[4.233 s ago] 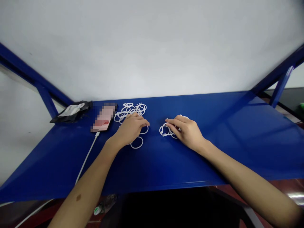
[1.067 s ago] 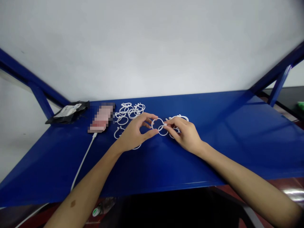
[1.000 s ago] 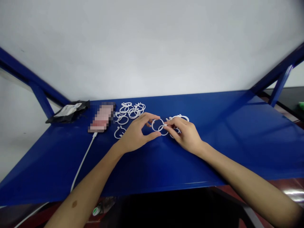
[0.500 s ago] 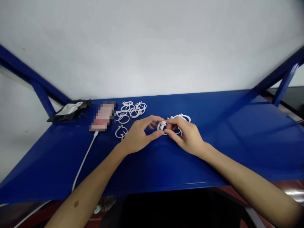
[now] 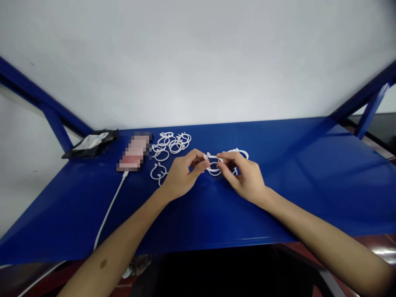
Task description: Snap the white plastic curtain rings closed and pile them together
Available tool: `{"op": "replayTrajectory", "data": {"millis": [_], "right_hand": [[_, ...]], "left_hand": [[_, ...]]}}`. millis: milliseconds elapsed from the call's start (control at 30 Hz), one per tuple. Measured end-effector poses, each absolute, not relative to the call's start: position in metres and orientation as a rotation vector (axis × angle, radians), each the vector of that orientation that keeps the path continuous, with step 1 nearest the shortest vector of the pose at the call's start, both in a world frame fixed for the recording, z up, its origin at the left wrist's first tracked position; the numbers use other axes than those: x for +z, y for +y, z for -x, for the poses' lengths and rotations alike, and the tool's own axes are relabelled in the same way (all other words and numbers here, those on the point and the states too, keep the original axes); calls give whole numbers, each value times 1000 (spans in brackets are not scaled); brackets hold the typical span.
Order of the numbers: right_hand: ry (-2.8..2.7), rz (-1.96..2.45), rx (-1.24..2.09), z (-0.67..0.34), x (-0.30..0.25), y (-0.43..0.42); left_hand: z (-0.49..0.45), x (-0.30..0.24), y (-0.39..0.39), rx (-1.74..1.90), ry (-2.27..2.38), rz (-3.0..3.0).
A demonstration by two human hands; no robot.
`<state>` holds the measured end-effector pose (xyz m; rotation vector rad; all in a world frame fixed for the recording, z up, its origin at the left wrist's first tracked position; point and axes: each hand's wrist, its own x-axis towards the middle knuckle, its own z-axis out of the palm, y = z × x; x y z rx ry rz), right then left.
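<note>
My left hand [image 5: 182, 175] and my right hand [image 5: 244, 175] meet over the middle of the blue table [image 5: 309, 177]. Both pinch a white plastic ring [image 5: 213, 164] between thumb and fingertips, just above the table. Under and behind my right hand lies a small bunch of joined white rings [image 5: 239, 154]. Several loose white rings [image 5: 170, 143] lie in a pile to the left of my left hand, with two more [image 5: 157, 171] closer to my left wrist.
A phone [image 5: 134, 152] lies left of the ring pile, with a white cable [image 5: 108, 210] running off the table's front edge. A black packet [image 5: 91, 142] sits at the back left corner. Blue frame bars rise at both sides against a white wall.
My left hand left the loose rings and carried one ring right to meet my right hand. Over the last second the two hands closed together on the ring.
</note>
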<state>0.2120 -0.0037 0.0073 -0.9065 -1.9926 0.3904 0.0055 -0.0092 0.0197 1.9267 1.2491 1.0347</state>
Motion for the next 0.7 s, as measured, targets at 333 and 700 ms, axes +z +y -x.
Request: {"op": "replayTrajectory", "data": {"millis": [333,700], "right_hand": [[-1977,866,704,-213,9,0],[-2137,668,583,-216,16,-7]], "left_hand": [[-3,22,-6,1081,1242,-1945],[-7,27,-12,1093,1300,-2106]]}}
